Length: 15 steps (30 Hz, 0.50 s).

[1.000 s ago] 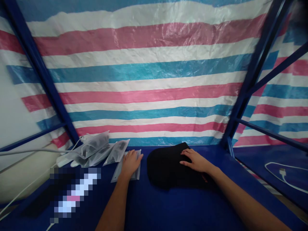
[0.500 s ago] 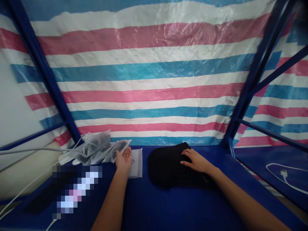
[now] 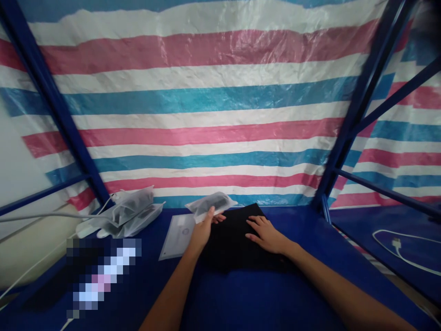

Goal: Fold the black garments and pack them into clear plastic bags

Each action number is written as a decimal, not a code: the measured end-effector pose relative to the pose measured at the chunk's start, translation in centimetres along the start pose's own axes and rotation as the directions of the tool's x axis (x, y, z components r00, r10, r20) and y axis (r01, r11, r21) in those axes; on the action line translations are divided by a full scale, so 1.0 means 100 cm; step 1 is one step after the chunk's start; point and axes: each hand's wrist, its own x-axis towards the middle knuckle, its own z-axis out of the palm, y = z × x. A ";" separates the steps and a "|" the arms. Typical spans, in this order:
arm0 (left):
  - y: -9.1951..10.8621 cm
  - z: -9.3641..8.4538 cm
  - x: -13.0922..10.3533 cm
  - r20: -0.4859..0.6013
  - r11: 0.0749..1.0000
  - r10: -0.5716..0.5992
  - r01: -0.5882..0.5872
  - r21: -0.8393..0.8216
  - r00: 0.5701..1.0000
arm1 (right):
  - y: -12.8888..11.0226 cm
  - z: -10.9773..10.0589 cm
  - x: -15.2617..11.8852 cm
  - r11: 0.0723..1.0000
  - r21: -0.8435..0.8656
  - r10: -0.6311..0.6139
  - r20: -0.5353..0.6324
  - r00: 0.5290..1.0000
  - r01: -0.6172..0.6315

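Observation:
A frosted plastic pouch (image 3: 212,203) with something dark inside is pinched between the thumb and fingers of my left hand (image 3: 203,232). It is held up over the left edge of a black cloth bag (image 3: 229,248). My right hand (image 3: 265,234) lies on top of the bag with its fingers spread, holding nothing. On the blue surface just left of my left hand lies a flat, pale, see-through sleeve (image 3: 175,236) with a small round mark. My left forearm covers part of it.
More frosted pouches (image 3: 134,211) are heaped at the back left among white cables. A blurred-out device (image 3: 106,276) lies at the front left. Blue metal posts (image 3: 347,124) frame a striped plastic sheet (image 3: 206,101). A white USB cable (image 3: 396,246) lies at far right.
My left hand has lifted one pouch off the heap and carried it right, over the bag. The flat sleeve now shows more fully. My right hand still rests on the bag.

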 end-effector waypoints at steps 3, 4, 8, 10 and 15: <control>0.003 0.015 -0.012 0.218 0.995 -0.021 -0.001 0.104 0.976 | -0.015 0.004 0.003 0.988 0.148 -0.032 -0.092 0.995 0.046; 0.004 0.018 -0.015 0.273 0.995 -0.033 0.007 0.098 0.961 | -0.018 0.003 0.005 0.978 0.202 -0.031 -0.138 0.990 0.059; -0.001 0.019 -0.015 0.351 0.995 -0.079 0.051 0.088 0.933 | -0.019 -0.004 0.009 0.921 0.387 0.055 -0.257 0.965 0.051; -0.006 0.015 -0.011 0.381 0.993 -0.103 0.073 0.091 0.919 | -0.018 -0.008 0.010 0.909 0.410 0.046 -0.272 0.961 0.073; -0.004 0.011 -0.007 0.423 0.996 -0.077 0.048 0.079 0.903 | -0.023 -0.014 0.011 0.922 0.366 -0.026 -0.274 0.961 0.129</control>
